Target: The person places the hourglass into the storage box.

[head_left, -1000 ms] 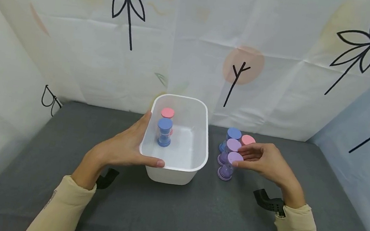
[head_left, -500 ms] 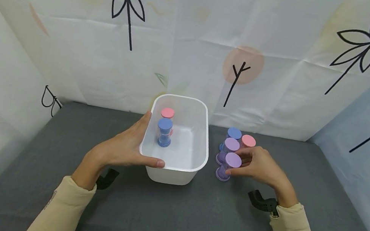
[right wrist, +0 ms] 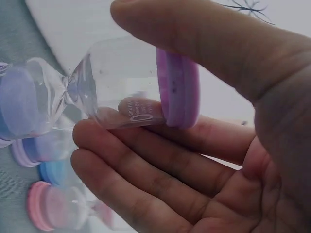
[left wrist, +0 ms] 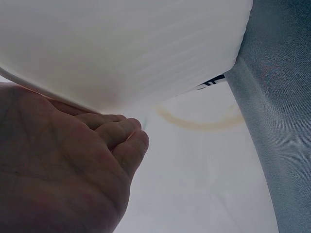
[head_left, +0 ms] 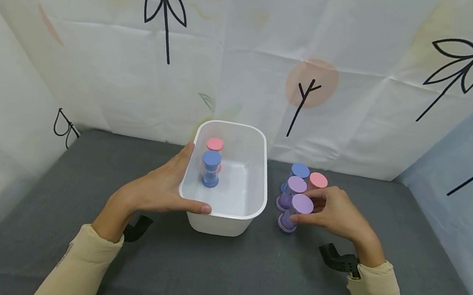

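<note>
My left hand (head_left: pixel 157 185) grips a white plastic bin (head_left: pixel 227 227) at its near left corner, thumb along the front rim and fingers against the left wall. In the left wrist view the fingers (left wrist: pixel 124 141) lie just under the bin's rim. Inside the bin stand a blue hourglass (head_left: pixel 210 169) and, behind it, a pink hourglass (head_left: pixel 215 143). My right hand (head_left: pixel 335 217) holds the nearest purple-capped hourglass (head_left: pixel 301 204) between thumb and fingers. The right wrist view shows its clear glass (right wrist: pixel 124 80), with purple sand in the far bulb.
Beside the held one stand another purple hourglass (head_left: pixel 296 185), a blue hourglass (head_left: pixel 300 170) and a pink hourglass (head_left: pixel 318 180), close together right of the bin. A dark grey cloth (head_left: pixel 221 277) covers the table. Patterned white fabric (head_left: pixel 254 71) hangs behind.
My right hand has moved slightly down and left, its thumb now lower on the near purple hourglass, which has shifted a little. The left hand and the bin have stayed still.
</note>
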The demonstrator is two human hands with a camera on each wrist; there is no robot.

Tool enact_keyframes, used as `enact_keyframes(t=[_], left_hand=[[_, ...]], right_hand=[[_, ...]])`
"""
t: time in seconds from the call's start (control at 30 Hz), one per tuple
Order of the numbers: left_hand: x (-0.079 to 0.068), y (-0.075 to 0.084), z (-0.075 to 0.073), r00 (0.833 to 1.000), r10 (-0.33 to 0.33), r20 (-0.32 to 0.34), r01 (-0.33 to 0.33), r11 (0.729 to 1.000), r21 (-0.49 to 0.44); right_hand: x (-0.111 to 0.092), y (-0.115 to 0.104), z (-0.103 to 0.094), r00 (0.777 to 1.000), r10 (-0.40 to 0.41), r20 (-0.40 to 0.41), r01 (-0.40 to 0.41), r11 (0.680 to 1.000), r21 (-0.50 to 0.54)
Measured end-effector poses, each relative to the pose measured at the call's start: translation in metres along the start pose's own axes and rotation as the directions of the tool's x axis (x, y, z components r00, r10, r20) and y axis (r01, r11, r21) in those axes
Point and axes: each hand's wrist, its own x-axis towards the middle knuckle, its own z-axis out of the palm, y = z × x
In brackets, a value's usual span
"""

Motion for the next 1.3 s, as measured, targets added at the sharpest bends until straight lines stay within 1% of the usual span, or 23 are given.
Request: enact_keyframes(t=[0.13,0.2,0.3,0.4,0.43,0.5,0.57,0.63,0.7,0.77,0.83,0.93,1.0,1.03,1.07,1.13,1.17,1.27,1.3], left_hand=[[0.000,0.000,0.000,1.000,-0.005,0.001,0.005,1.000,0.000],[0.000,-0.001,0.000,1.000,-0.006,0.003,0.006,1.000,0.002],[0.000,-0.001,0.000,1.000,-0.002,0.004,0.002,1.000,-0.001],[0.000,0.000,0.000,1.000,0.001,0.006,-0.001,1.000,-0.014],[0.000,0.000,0.000,1.000,0.001,0.007,-0.001,1.000,-0.019],[-0.001,0.001,-0.001,1.000,-0.001,0.009,0.002,1.000,-0.026],[-0.001,0.001,-0.001,1.000,-0.005,0.011,0.005,1.000,-0.025],[-0.001,0.001,-0.001,1.000,-0.006,0.010,0.006,1.000,-0.022],[-0.001,0.000,-0.001,1.000,-0.005,0.008,0.005,1.000,-0.016],[-0.001,0.000,-0.001,1.000,-0.008,0.006,0.008,1.000,-0.006],[0.000,-0.001,-0.001,1.000,-0.012,0.005,0.012,1.000,-0.001],[0.000,-0.001,0.000,1.000,-0.016,0.003,0.016,1.000,0.001],[0.000,0.000,0.000,1.000,-0.019,0.000,0.019,1.000,-0.003],[0.000,0.002,-0.001,1.000,-0.021,0.000,0.021,1.000,-0.006],[-0.001,0.004,-0.002,1.000,-0.021,0.002,0.021,1.000,-0.010],[-0.001,0.012,-0.004,1.000,-0.019,0.008,0.019,0.999,-0.032],[-0.002,0.016,-0.005,1.000,-0.020,0.013,0.020,0.999,-0.043],[-0.003,0.029,-0.008,1.000,-0.015,0.028,0.017,0.997,-0.074],[-0.003,0.032,-0.009,0.999,-0.013,0.031,0.016,0.996,-0.083]], right_hand=[[-0.009,-0.005,-0.010,0.999,0.025,-0.038,-0.023,0.998,0.066],[-0.012,-0.008,-0.014,0.997,0.021,-0.073,-0.014,0.995,0.097],[-0.016,-0.012,-0.019,0.989,-0.003,-0.147,0.025,0.989,0.143],[-0.017,-0.015,-0.019,0.974,-0.055,-0.221,0.105,0.969,0.222],[-0.017,-0.016,-0.019,0.967,-0.070,-0.244,0.134,0.956,0.260],[-0.017,-0.017,-0.017,0.955,-0.100,-0.280,0.201,0.911,0.359],[-0.017,-0.019,-0.015,0.940,-0.129,-0.316,0.266,0.855,0.444],[-0.015,-0.021,-0.013,0.923,-0.159,-0.349,0.332,0.788,0.518],[-0.013,-0.023,-0.011,0.905,-0.190,-0.381,0.389,0.732,0.559],[-0.011,-0.024,-0.009,0.888,-0.214,-0.408,0.432,0.693,0.577],[-0.010,-0.026,-0.006,0.874,-0.223,-0.431,0.457,0.675,0.579],[-0.008,-0.030,-0.003,0.863,-0.219,-0.455,0.470,0.675,0.568],[-0.007,-0.034,-0.002,0.855,-0.220,-0.469,0.486,0.653,0.581],[-0.006,-0.036,-0.001,0.851,-0.223,-0.476,0.498,0.634,0.592],[-0.005,-0.038,-0.001,0.846,-0.223,-0.484,0.505,0.627,0.593],[-0.001,-0.043,-0.001,0.840,-0.229,-0.491,0.521,0.593,0.614],[0.001,-0.046,-0.001,0.839,-0.229,-0.494,0.525,0.581,0.622],[0.010,-0.056,-0.002,0.843,-0.226,-0.488,0.517,0.592,0.619],[0.014,-0.059,-0.003,0.845,-0.226,-0.484,0.516,0.583,0.628]])
